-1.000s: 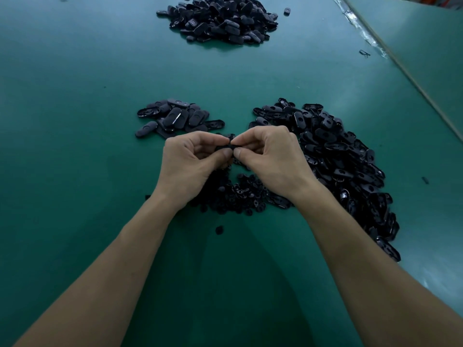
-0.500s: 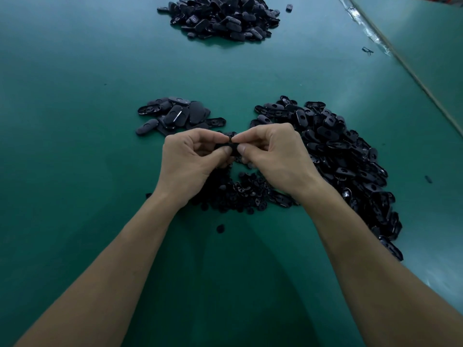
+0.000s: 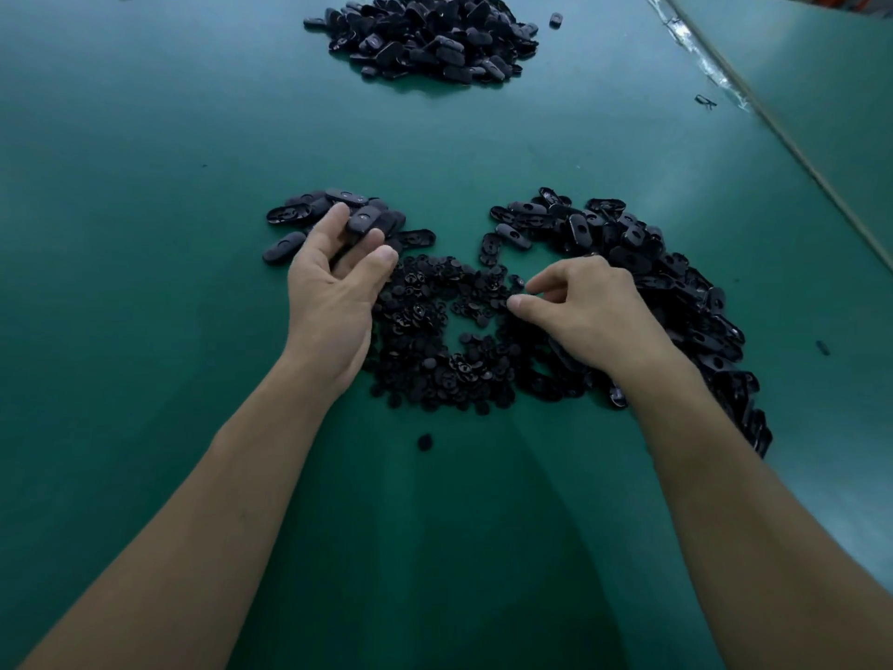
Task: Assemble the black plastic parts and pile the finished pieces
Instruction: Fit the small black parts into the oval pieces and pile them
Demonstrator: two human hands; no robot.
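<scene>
My left hand reaches with spread fingers over the small heap of black oval pieces at centre left. One oval piece lies at its fingertips, and no finger curls round it. My right hand hovers low over the heap of small round black parts. Its thumb and forefinger point at those parts with a small gap between them and nothing visible in the gap. A large heap of oval shells lies behind and to the right of that hand.
A big pile of black pieces sits far back on the green table. One round part lies alone near me. A taped seam and table edge run diagonally at the right, with stray bits beside them.
Both hands were together pinching one piece at the centre. They have parted: the left went forward-left to the small oval heap with the piece, and the right dropped to the round parts.
</scene>
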